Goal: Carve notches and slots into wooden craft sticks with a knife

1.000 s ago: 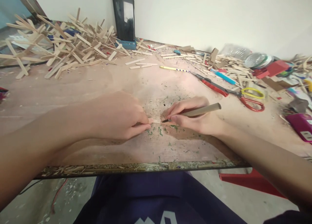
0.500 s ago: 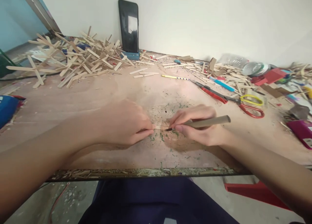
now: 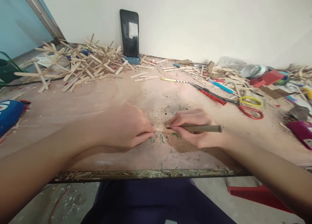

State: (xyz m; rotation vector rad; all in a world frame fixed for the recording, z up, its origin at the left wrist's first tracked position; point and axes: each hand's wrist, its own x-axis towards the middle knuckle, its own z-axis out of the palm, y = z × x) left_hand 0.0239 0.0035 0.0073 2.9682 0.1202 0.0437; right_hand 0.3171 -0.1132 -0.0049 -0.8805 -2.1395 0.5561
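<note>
My left hand (image 3: 131, 126) is closed, with the end of a flat wooden craft stick (image 3: 159, 129) pinched between thumb and fingers, low over the table. My right hand (image 3: 195, 126) grips a slim tool with a round brownish handle (image 3: 207, 128), held like a pen and lying nearly level. Its dark, narrow tip meets the stick between my hands; whether it is a blade, I cannot tell. The stick's right end is partly behind my right fingers. Green and dark shavings (image 3: 162, 139) are scattered around it on the table (image 3: 109, 94).
Behind my left hand is a heap of joined craft sticks (image 3: 83, 61), beside an upright phone (image 3: 130, 33). A yellow pencil (image 3: 174, 80), red-handled pliers (image 3: 213, 97), scissors (image 3: 251, 107) and a blue-handled tool (image 3: 221, 86) lie to the right. The table's front edge (image 3: 146, 174) holds debris.
My right hand has tipped the tool's handle lower, nearer to level, and its tip has shifted slightly on the stick. The whole view has shifted slightly. Both grips stay closed.
</note>
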